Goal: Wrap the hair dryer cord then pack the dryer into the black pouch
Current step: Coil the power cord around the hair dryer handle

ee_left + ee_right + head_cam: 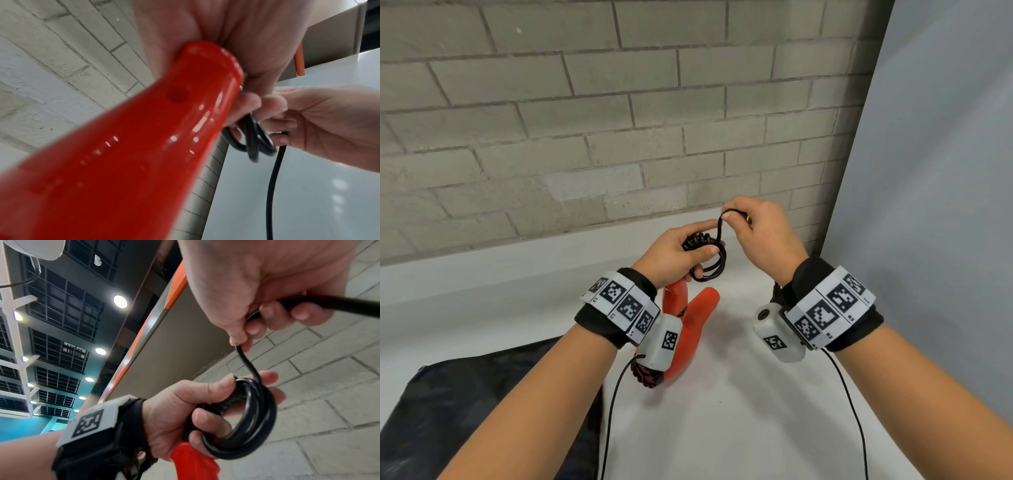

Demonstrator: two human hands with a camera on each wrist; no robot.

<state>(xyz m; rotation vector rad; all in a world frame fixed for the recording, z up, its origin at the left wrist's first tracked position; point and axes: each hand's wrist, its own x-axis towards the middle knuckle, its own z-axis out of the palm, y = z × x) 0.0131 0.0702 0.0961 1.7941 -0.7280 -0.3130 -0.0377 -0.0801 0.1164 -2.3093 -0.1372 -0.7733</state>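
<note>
The left hand (671, 255) grips the end of the red dryer (688, 329) handle, and its fingers (207, 418) curl through a coil of the black cord (709, 260), thumb pressed on top of the loops. The coil sits right at the handle's end, hanging off the lower fingers toward 6 o'clock. From the right wrist camera the loops (246, 426) ring the left hand's fingers, stacked several turns deep.

The right hand (760, 236) is just beside it, at about 2 o'clock from the coil. Its thumb and forefinger pinch a strand of cord rising from the coil, and the other fingers (304, 313) curl around the cord behind the pinch. The strand bends in a small arch between the two hands; the free length runs out past the right hand, and I cannot tell where it ends.

The dryer hangs below the left hand, its barrel pointing down toward 7 o'clock, its black rear grille low near the white surface (739, 411); whether it touches I cannot tell. In the left wrist view the red body (123, 146) fills most of the frame, with the coil (252, 142) at its far end.

The pouch (482, 411) lies flat on the surface at 8 o'clock from the hands, near the dryer's lower end. A brick wall (585, 137) stands behind at 12 o'clock.
</note>
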